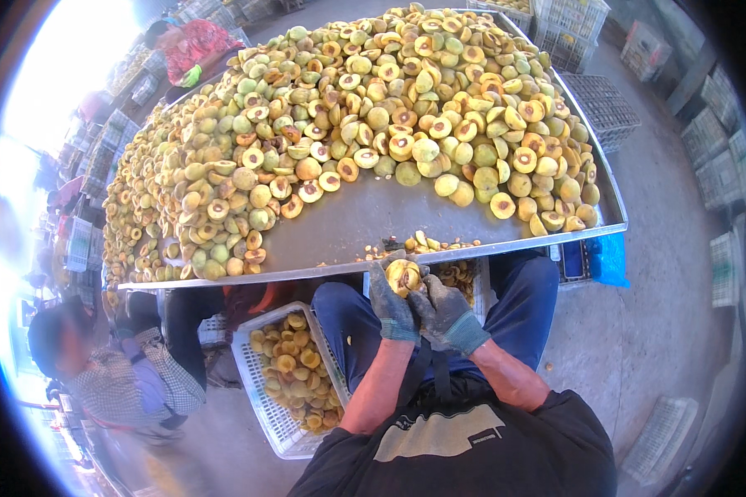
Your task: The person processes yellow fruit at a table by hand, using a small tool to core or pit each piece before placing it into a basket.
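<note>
My left hand (391, 305), in a dark grey glove with a green cuff, is closed round a cut yellow peach (403, 277) just past the table's near edge. My right hand (451, 318), gloved alike, presses against the peach's right side with its fingers curled. Whatever is inside the right fingers is hidden. Beyond my hands, a metal-rimmed table (360, 217) bears a large heap of halved peaches (373, 99), many with brown pit hollows showing. Small pieces and pits (423, 243) lie along the table's near rim.
A white plastic crate (286, 444) of peach halves stands left of my legs. Another container with peach scraps (458, 278) sits between my knees. Co-workers sit at the left (124, 373) and far left (197, 50). A blue plastic bag (608, 260) hangs right; stacked crates (601, 108) stand beyond.
</note>
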### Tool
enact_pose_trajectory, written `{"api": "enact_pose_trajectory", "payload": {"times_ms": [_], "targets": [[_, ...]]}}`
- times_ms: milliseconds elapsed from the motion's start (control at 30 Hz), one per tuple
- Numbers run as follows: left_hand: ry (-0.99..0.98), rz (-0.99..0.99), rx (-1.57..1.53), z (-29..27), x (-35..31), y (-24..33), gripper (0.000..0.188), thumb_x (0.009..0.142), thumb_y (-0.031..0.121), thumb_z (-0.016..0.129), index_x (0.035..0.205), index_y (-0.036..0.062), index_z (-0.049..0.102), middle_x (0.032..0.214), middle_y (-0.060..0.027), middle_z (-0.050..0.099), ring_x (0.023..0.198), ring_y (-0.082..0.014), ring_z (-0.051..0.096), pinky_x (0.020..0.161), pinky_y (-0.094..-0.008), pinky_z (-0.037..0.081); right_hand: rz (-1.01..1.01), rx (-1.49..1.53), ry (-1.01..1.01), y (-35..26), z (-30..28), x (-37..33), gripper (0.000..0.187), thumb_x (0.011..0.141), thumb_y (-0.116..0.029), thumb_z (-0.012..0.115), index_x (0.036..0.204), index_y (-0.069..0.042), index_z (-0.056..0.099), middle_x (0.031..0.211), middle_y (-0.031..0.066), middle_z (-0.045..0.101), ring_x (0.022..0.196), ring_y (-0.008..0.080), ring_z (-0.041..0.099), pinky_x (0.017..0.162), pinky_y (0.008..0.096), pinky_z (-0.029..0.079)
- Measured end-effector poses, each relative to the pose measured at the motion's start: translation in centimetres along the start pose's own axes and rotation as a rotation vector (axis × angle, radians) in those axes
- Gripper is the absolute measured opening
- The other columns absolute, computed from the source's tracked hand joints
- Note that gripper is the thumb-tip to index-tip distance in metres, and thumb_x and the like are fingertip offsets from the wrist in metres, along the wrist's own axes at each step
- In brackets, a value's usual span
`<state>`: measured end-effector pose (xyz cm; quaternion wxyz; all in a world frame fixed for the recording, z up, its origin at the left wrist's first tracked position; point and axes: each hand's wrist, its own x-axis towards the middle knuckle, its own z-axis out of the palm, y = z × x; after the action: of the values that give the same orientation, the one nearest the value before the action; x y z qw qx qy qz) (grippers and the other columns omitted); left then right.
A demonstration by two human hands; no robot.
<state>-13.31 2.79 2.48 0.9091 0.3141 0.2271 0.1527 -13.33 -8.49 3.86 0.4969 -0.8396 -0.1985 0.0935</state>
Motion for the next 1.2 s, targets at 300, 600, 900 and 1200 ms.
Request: {"api": "enact_pose_trajectory", "payload": {"times_ms": [300,600,900,1200], "targets": [[-0.039,0.048,0.079,-0.4,0.3,-0.6,0.046,0.105,0.042,0.038,0.108,0.0027,0.061,0.096,-0.0105,0.066,0.078,-0.02,0.067,0.073,-0.0324,0.058,0.024,0.031,0.066,-0.9,0.0,0.0,0.041,0.098,-0.032,0.054,0.109,0.007,0.054,0.075,0.0299,0.063,0.073,0.0469,0.064,0.064,0.0513,0.05],[-0.015,0.181,0.273,-0.6,0.7,-0.5,0.04,0.103,0.032,0.039,0.106,0.0008,0.063,0.094,-0.0094,0.067,0.078,-0.0179,0.066,0.071,-0.0297,0.056,0.061,0.092,0.046,-1.0,0.4,0.1,0.037,0.1,-0.029,0.052,0.114,0.005,0.054,0.085,0.0287,0.066,0.084,0.0442,0.067,0.071,0.0461,0.053],[-0.144,0.144,0.307,1.4,-0.7,1.3,0.04,0.102,0.031,0.038,0.104,-0.0007,0.063,0.091,-0.0111,0.068,0.076,-0.0181,0.066,0.072,-0.0289,0.055,-0.168,-0.045,-0.022,-1.5,-0.8,-0.3,0.031,0.1,-0.022,0.05,0.11,0.006,0.054,0.083,0.026,0.064,0.074,0.0408,0.066,0.065,0.0454,0.051],[-0.178,0.206,0.366,0.7,0.1,1.0,0.057,0.102,0.045,0.04,0.093,-0.0049,0.066,0.079,-0.0144,0.068,0.065,-0.0211,0.065,0.06,-0.0293,0.055,0.263,0.667,-0.371,-1.7,-2.9,-0.7,0.032,0.103,-0.029,0.051,0.106,0.002,0.059,0.082,0.0086,0.064,0.074,0.0129,0.058,0.068,0.0323,0.05]]}}
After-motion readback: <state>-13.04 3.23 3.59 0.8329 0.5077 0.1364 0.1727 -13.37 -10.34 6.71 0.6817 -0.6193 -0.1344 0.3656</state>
